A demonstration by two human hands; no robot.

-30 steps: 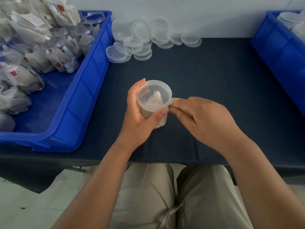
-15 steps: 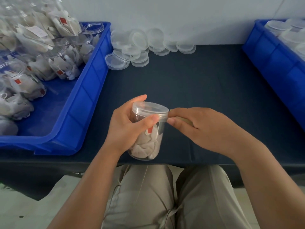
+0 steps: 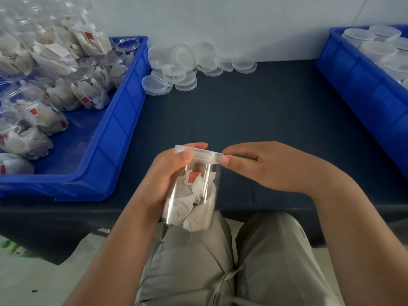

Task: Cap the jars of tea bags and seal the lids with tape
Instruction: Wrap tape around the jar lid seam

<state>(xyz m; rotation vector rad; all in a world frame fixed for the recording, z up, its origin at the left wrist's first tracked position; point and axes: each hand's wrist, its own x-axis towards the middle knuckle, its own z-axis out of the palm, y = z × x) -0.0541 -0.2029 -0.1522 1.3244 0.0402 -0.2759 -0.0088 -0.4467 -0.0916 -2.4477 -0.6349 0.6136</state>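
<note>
A clear plastic jar (image 3: 194,195) packed with white tea bags hangs tilted over the table's front edge and my lap. Its clear lid (image 3: 205,154) is on top. My left hand (image 3: 163,177) wraps the jar's left side, thumb on the lid's rim. My right hand (image 3: 276,166) pinches the lid's right edge between thumb and forefinger. I cannot make out any tape at the fingers.
The blue bin (image 3: 114,138) on the left holds several uncapped jars of tea bags (image 3: 88,93). Loose clear lids (image 3: 183,65) are piled at the back of the dark table (image 3: 254,111). At the right, a second blue bin (image 3: 364,91) holds capped jars (image 3: 375,45).
The jar has come toward me, from above the table to over its front edge, and now shows its side. My right fingers have stayed at the lid's right edge.
</note>
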